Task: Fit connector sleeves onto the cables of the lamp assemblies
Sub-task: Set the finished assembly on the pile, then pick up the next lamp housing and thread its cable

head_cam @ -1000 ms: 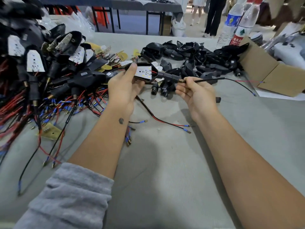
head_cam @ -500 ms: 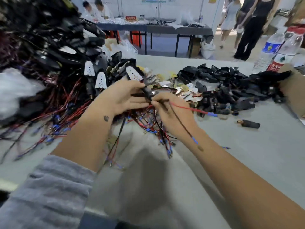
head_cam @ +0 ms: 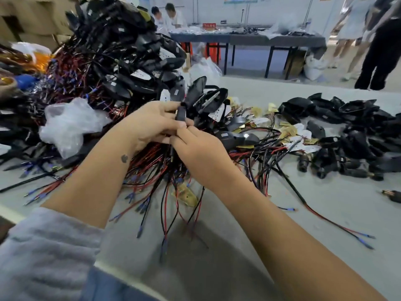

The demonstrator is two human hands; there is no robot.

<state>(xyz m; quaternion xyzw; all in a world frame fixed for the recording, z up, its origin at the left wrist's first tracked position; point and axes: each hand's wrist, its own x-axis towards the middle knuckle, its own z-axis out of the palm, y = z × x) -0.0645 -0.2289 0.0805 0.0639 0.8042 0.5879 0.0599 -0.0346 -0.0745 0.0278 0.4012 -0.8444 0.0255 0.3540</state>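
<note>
My left hand [head_cam: 149,124] grips a black lamp assembly [head_cam: 196,94] by its black connector sleeve [head_cam: 180,112], at the near edge of a tall heap of lamp assemblies [head_cam: 121,55]. My right hand [head_cam: 199,153] is closed just below it, pinching the cable where it leaves the sleeve; the pinch point itself is hidden by my fingers. Red and black cables with blue tips [head_cam: 171,192] hang from under both hands onto the grey table [head_cam: 314,192]. Loose black sleeves [head_cam: 303,162] lie at the right.
A pile of black lamp housings [head_cam: 351,124] fills the right side, with one stray sleeve [head_cam: 392,195] near the right edge. A crumpled clear plastic bag [head_cam: 67,124] lies left of my hands. Cardboard boxes [head_cam: 32,25], a far table [head_cam: 249,39] and people stand beyond.
My view swung left and up toward the big heap. Both hands carried the assembly from the middle of the table to the heap's edge, and my right hand slid along the cable to the sleeve.
</note>
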